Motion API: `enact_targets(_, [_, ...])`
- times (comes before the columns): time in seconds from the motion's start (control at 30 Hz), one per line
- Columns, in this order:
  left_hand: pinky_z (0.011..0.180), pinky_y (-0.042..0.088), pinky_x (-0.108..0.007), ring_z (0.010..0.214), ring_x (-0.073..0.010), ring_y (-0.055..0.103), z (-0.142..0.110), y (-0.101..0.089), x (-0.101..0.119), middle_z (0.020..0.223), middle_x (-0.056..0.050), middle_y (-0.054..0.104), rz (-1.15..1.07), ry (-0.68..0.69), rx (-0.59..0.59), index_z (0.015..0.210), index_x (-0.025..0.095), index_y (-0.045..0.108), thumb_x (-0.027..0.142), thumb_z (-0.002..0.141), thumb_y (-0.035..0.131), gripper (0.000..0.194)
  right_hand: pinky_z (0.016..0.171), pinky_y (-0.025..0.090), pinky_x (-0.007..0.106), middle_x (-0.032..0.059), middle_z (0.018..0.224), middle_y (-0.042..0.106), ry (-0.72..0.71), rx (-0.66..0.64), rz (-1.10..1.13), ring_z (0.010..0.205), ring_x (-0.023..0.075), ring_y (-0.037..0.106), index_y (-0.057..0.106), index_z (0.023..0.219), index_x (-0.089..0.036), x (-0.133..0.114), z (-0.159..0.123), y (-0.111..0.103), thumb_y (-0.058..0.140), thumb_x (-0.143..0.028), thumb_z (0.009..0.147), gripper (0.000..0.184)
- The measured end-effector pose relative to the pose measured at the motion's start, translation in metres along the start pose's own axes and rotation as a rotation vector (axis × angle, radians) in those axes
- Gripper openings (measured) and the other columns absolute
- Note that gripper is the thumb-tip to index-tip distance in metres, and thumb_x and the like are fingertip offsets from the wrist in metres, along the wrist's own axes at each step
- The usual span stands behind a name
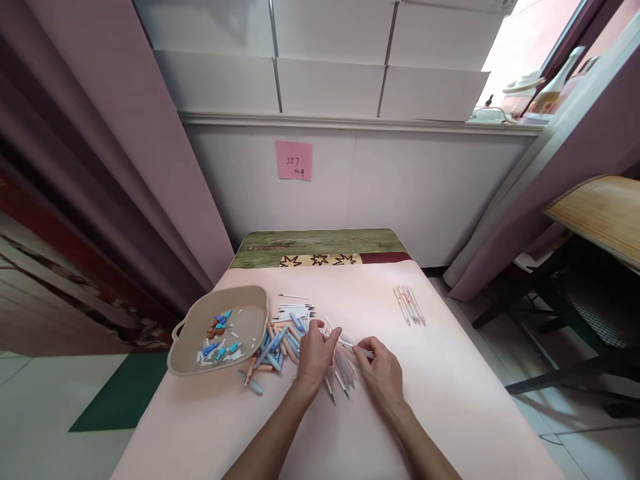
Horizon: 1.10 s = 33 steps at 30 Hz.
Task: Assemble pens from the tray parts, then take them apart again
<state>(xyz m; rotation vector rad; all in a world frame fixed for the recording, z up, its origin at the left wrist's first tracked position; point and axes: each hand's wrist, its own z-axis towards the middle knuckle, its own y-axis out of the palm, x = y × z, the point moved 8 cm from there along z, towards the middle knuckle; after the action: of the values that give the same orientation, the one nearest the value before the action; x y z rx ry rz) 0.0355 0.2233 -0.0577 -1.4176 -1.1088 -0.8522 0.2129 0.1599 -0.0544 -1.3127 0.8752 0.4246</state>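
Observation:
My left hand (316, 352) is bent over the middle of the pile, fingers curled. Thin white sticks show by its fingertips, but what it grips I cannot make out. To its right, my right hand (383, 373) pinches a clear pen barrel (347, 343) between thumb and fingers, its tip end towards the left hand. Below and between the hands lie clear pen barrels (345, 370) and several white refills (330, 390) with dark tips. Blue and orange pen barrels (275, 348) are heaped left of my left hand. More white refills (295, 310) lie in a row behind.
A beige basket (255, 303) on the left holds small blue, brown and white parts (220, 340). Several clear pens (409, 305) lie side by side on the right of the pink-covered table (450, 400). A wall with a pink note (294, 161) stands behind; a wooden table (605, 207) is at right.

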Motion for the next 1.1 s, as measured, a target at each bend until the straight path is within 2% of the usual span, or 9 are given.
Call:
enact_targets(0.23, [0.054, 0.038, -0.026, 0.053, -0.0189, 0.061, -0.005, -0.009, 0.008, 0.052, 0.001, 0.059, 0.172, 0.116, -0.049, 0.082, 0.020, 0.060, 0.047, 0.080, 0.057, 0.027, 0.065, 0.041, 0.026, 0.0012, 0.088, 0.069, -0.098, 0.004, -0.113, 0.075, 0.0168, 0.063, 0.069, 0.083, -0.026, 0.010, 0.004, -0.015, 0.050, -0.047, 0.087, 0.029])
enact_targets(0.37, [0.050, 0.038, -0.026, 0.050, -0.0182, 0.060, -0.008, -0.015, 0.010, 0.052, 0.001, 0.062, 0.077, 0.087, -0.078, 0.079, 0.020, 0.061, 0.047, 0.076, 0.058, 0.027, 0.064, 0.041, 0.026, 0.0039, 0.090, 0.071, 0.080, 0.159, -0.325, 0.078, 0.0179, 0.065, 0.067, 0.096, -0.024, 0.042, 0.054, -0.060, 0.045, -0.045, 0.090, 0.031])
enact_targets(0.47, [0.045, 0.037, -0.024, 0.045, -0.0165, 0.057, -0.008, -0.020, 0.012, 0.052, 0.001, 0.062, -0.011, 0.056, -0.067, 0.076, 0.020, 0.062, 0.051, 0.073, 0.061, 0.031, 0.067, 0.042, 0.029, 0.0103, 0.096, 0.071, 0.234, 0.141, -0.579, 0.086, 0.0229, 0.066, 0.065, 0.104, -0.020, 0.065, 0.094, -0.082, 0.048, -0.040, 0.090, 0.030])
enact_targets(0.6, [0.041, 0.034, -0.022, 0.039, -0.0131, 0.051, -0.007, -0.027, 0.009, 0.052, 0.001, 0.062, -0.115, 0.024, -0.063, 0.074, 0.019, 0.062, 0.051, 0.070, 0.064, 0.032, 0.069, 0.045, 0.033, 0.0170, 0.087, 0.072, 0.277, 0.069, -0.632, 0.085, 0.0290, 0.068, 0.069, 0.093, -0.013, 0.075, 0.122, -0.085, 0.060, -0.029, 0.080, 0.023])
enact_targets(0.77, [0.038, 0.031, -0.019, 0.036, -0.0069, 0.042, -0.004, -0.029, 0.006, 0.056, 0.002, 0.062, -0.345, -0.029, -0.057, 0.079, 0.018, 0.060, 0.045, 0.069, 0.069, 0.031, 0.071, 0.046, 0.036, 0.0181, 0.086, 0.071, 0.243, 0.075, -0.644, 0.086, 0.0305, 0.068, 0.069, 0.087, -0.013, 0.052, 0.107, -0.080, 0.053, -0.025, 0.082, 0.021])
enact_targets(0.83, [0.037, 0.029, -0.018, 0.039, -0.0056, 0.044, -0.004, -0.022, 0.007, 0.065, 0.000, 0.066, -0.476, -0.097, -0.083, 0.089, 0.017, 0.061, 0.042, 0.069, 0.072, 0.034, 0.071, 0.046, 0.034, 0.0111, 0.083, 0.072, 0.176, 0.070, -0.559, 0.083, 0.0272, 0.069, 0.066, 0.085, -0.019, 0.030, 0.087, -0.068, 0.051, -0.032, 0.084, 0.020])
enact_targets(0.93, [0.039, 0.031, -0.016, 0.050, -0.0068, 0.055, -0.008, -0.002, 0.012, 0.082, -0.005, 0.070, -0.648, -0.210, -0.196, 0.103, 0.016, 0.062, 0.037, 0.066, 0.078, 0.045, 0.065, 0.047, 0.028, 0.0027, 0.069, 0.070, -0.012, -0.135, 0.090, 0.068, 0.0187, 0.067, 0.059, 0.079, -0.021, -0.015, 0.051, -0.024, 0.052, -0.037, 0.084, 0.018])
enact_targets(1.0, [0.040, 0.033, -0.015, 0.052, -0.0062, 0.056, -0.011, 0.007, 0.017, 0.088, -0.008, 0.071, -0.747, -0.246, -0.256, 0.102, 0.014, 0.063, 0.034, 0.064, 0.080, 0.045, 0.057, 0.047, 0.025, -0.0003, 0.061, 0.066, -0.013, -0.352, 0.493, 0.057, 0.0156, 0.063, 0.055, 0.077, -0.021, -0.039, 0.026, 0.008, 0.057, -0.044, 0.081, 0.024])
enact_targets(1.1, [0.036, 0.027, -0.013, 0.043, -0.0017, 0.048, -0.012, 0.003, 0.018, 0.085, -0.008, 0.072, -0.859, -0.249, -0.234, 0.092, 0.013, 0.064, 0.032, 0.062, 0.082, 0.040, 0.049, 0.042, 0.021, -0.0031, 0.058, 0.060, 0.094, -0.451, 0.784, 0.050, 0.0109, 0.055, 0.056, 0.081, -0.019, -0.054, 0.008, 0.031, 0.061, -0.055, 0.077, 0.037])
